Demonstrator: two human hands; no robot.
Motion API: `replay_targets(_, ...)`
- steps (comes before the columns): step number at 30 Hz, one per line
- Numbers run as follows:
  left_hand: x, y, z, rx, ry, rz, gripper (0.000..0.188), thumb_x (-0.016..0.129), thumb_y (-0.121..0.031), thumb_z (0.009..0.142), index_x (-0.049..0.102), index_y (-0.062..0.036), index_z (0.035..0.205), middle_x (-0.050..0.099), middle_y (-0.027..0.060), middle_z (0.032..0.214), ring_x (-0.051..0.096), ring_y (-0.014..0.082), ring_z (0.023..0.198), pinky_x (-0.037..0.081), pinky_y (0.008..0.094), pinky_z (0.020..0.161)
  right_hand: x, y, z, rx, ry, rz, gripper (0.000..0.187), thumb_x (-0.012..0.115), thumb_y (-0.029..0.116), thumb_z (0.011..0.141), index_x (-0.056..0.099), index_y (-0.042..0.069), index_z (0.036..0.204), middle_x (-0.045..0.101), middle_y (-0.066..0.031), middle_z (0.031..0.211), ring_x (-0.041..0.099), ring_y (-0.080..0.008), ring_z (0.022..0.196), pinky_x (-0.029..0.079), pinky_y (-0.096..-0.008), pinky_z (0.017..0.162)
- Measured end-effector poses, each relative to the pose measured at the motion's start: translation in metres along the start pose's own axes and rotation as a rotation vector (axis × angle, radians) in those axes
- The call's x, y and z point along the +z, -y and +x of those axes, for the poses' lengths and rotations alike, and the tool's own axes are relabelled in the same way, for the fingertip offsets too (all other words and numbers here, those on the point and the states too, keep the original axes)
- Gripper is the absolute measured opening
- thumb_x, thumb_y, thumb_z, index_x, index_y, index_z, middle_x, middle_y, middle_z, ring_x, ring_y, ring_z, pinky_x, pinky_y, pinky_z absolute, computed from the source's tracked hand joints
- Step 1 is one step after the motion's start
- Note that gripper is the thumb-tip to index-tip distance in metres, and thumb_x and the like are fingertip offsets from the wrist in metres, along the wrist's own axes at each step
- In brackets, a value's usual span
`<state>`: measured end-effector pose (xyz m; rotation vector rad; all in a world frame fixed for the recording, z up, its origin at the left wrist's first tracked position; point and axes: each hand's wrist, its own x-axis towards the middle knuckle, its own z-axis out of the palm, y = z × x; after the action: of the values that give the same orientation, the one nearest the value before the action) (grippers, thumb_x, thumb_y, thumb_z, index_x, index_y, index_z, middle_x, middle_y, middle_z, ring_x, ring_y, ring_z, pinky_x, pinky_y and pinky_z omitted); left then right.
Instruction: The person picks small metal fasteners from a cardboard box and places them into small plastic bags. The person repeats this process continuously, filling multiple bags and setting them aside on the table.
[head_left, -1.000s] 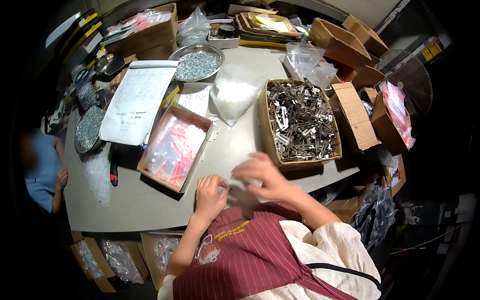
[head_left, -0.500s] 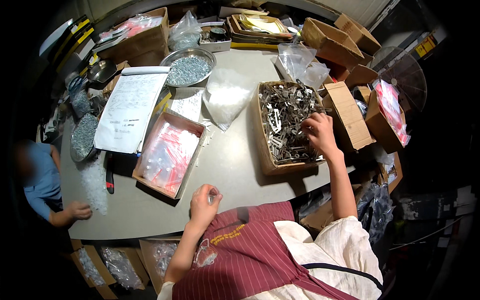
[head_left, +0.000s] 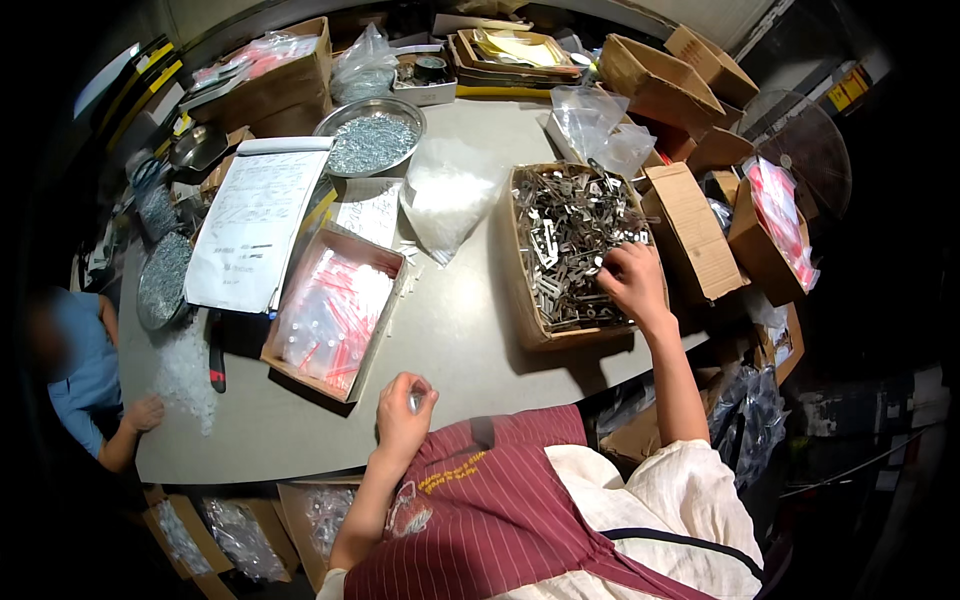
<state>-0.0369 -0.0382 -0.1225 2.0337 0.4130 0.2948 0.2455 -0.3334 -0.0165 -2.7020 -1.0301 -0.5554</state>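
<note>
My right hand [head_left: 637, 284] reaches into a cardboard box [head_left: 535, 338] heaped with small flat slotted metal pieces [head_left: 565, 235]. Its fingers are pinched together, with a small shiny metal piece [head_left: 598, 262] at their tips. Near the table's front edge, my left hand [head_left: 402, 412] is closed, thumb side up. Something small, clear and shiny [head_left: 416, 401] shows between thumb and fingers; its kind cannot be made out. Just beyond this hand lies an open shallow box [head_left: 357, 376] of clear plastic bags with red edges [head_left: 325, 310].
A bag of white pieces [head_left: 450, 195] and a metal bowl of small silvery parts [head_left: 370, 135] stand farther back. A notepad [head_left: 255, 220] leans at left. A red-and-black tool [head_left: 217, 365] lies by scattered clear pieces [head_left: 185, 380]. Another person's hand [head_left: 145, 413] rests at the left table edge.
My right hand has shifted slightly down and left within the metal pieces, and a bright piece now shows at its fingertips. The other person's hand has drawn back slightly left.
</note>
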Motion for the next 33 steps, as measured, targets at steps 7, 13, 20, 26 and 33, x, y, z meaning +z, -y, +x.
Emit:
replay_targets(7,0.000,0.001,-0.001,-0.038,0.007,-0.032,0.019,0.075,-0.005,0.081,0.057,-0.0029,0.089,0.066,0.0120,0.083,0.064,0.0325,0.082,0.049,0.0421,0.078,-0.011,-0.004,0.001,0.159,0.017,-0.012,0.015,0.075,0.019,0.078,0.070,0.005,0.075,0.067,-0.0103,0.078,0.062,-0.0292,0.084,0.045,-0.0395,0.078)
replay_targets(13,0.006,0.005,0.000,-0.006,-0.024,-0.001,0.019,0.074,-0.005,0.082,0.056,-0.0027,0.090,0.066,0.0122,0.084,0.065,0.0329,0.082,0.049,0.0422,0.078,0.034,-0.011,-0.017,0.147,0.015,-0.056,0.014,0.073,0.020,0.072,0.069,0.006,0.069,0.064,-0.0103,0.076,0.060,-0.0301,0.083,0.044,-0.0425,0.079)
replay_targets(20,-0.002,0.005,-0.005,-0.067,-0.075,-0.005,0.019,0.073,-0.006,0.084,0.057,-0.0033,0.093,0.066,0.0118,0.086,0.063,0.0327,0.085,0.048,0.0426,0.079,0.019,0.002,-0.019,0.116,-0.344,0.219,0.010,0.071,0.008,0.071,0.062,0.007,0.067,0.055,-0.0039,0.070,0.053,-0.0250,0.074,0.040,-0.0381,0.074)
replay_targets(26,0.000,0.004,-0.001,-0.069,-0.038,0.010,0.018,0.073,-0.006,0.084,0.057,-0.0042,0.092,0.066,0.0112,0.086,0.063,0.0323,0.087,0.047,0.0422,0.080,0.000,-0.001,-0.008,0.395,-0.477,0.554,0.009,0.074,0.006,0.082,0.067,0.000,0.078,0.061,-0.0058,0.074,0.055,-0.0188,0.074,0.043,-0.0306,0.068)
replay_targets(33,0.007,0.001,0.005,-0.064,-0.018,0.006,0.017,0.073,-0.006,0.084,0.058,-0.0043,0.092,0.065,0.0109,0.085,0.063,0.0318,0.086,0.047,0.0416,0.080,0.019,-0.031,-0.013,0.569,-0.354,0.837,0.012,0.077,0.008,0.081,0.070,-0.002,0.082,0.062,-0.0051,0.075,0.057,-0.0144,0.071,0.045,-0.0284,0.067)
